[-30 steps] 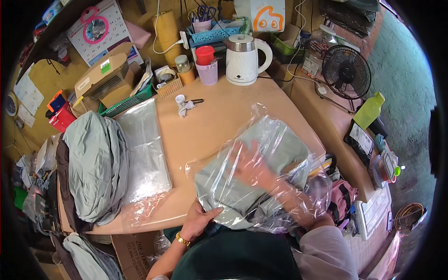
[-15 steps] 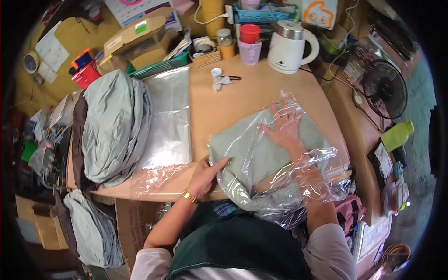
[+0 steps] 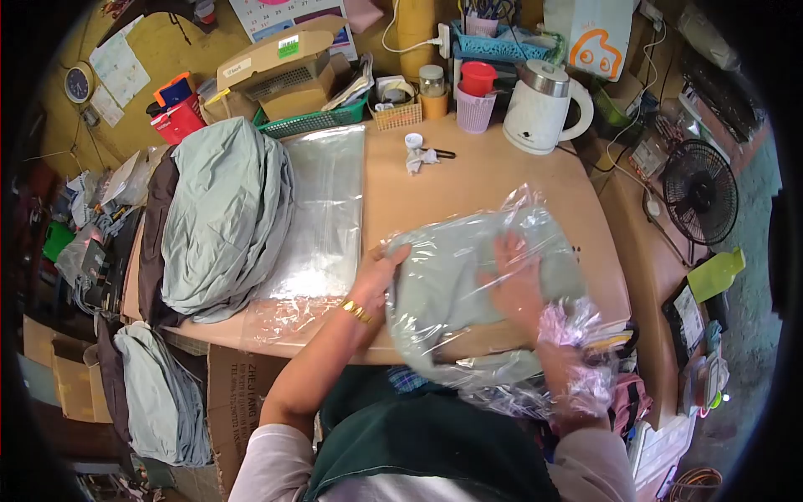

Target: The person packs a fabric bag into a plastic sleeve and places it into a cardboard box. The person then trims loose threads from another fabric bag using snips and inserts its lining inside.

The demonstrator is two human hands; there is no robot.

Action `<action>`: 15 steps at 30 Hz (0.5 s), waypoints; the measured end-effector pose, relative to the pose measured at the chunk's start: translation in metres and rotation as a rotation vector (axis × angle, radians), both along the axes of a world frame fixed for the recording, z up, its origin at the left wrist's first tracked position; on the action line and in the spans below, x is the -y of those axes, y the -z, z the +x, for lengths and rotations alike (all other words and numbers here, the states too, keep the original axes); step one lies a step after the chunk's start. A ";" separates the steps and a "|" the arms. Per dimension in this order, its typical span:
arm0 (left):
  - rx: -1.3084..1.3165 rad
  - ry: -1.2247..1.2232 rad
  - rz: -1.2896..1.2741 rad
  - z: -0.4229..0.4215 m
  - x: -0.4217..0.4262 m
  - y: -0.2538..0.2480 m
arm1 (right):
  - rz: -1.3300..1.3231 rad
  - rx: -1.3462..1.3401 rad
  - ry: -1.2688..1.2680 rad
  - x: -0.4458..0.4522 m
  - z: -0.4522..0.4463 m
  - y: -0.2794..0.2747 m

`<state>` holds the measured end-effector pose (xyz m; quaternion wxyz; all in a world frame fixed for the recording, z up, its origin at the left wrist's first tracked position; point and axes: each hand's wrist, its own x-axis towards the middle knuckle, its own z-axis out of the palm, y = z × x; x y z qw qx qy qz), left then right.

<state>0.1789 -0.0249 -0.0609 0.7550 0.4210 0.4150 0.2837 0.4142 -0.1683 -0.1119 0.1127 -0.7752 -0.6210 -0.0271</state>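
A pale grey-green folded cloth [image 3: 456,284] lies at the table's front edge inside a clear plastic bag [image 3: 525,202]. My left hand [image 3: 383,272] grips the left edge of the bagged cloth, thumb on top and the other fingers mostly hidden. Inside the bag, my right hand [image 3: 514,280] lies flat on the cloth with its fingers stretched out, slightly blurred. Crumpled plastic surrounds the right wrist and forearm. Left of the bagged cloth are flat clear plastic bags [image 3: 328,209], beside a large heap of grey-green cloth [image 3: 222,222].
A white electric kettle [image 3: 535,117] stands at the back right, near a lilac cup [image 3: 475,111]. A green basket [image 3: 314,119] and an open cardboard box [image 3: 288,67] are at the back. Right of the table stands a black fan [image 3: 701,191]. Grey-green cloth [image 3: 163,393] hangs lower left.
My left hand has moved up along the cloth's left edge. My right hand has shifted down slightly within the bag, and the plastic has bunched further along the forearm. The view has shifted a little.
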 end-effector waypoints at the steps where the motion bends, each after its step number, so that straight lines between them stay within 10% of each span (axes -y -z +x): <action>1: 0.006 0.000 0.003 -0.009 0.000 -0.001 | -0.070 -0.051 -0.156 0.034 -0.023 -0.019; 7: 0.045 -0.256 0.060 -0.068 -0.026 -0.027 | -0.350 -0.488 -0.731 0.097 -0.002 -0.102; 11: 0.273 -0.393 0.414 -0.067 -0.022 -0.077 | 0.255 -1.586 -0.441 0.041 0.040 -0.200; 15: 0.216 -0.506 0.382 -0.107 0.018 -0.067 | 0.059 -2.265 -0.670 0.030 0.053 -0.133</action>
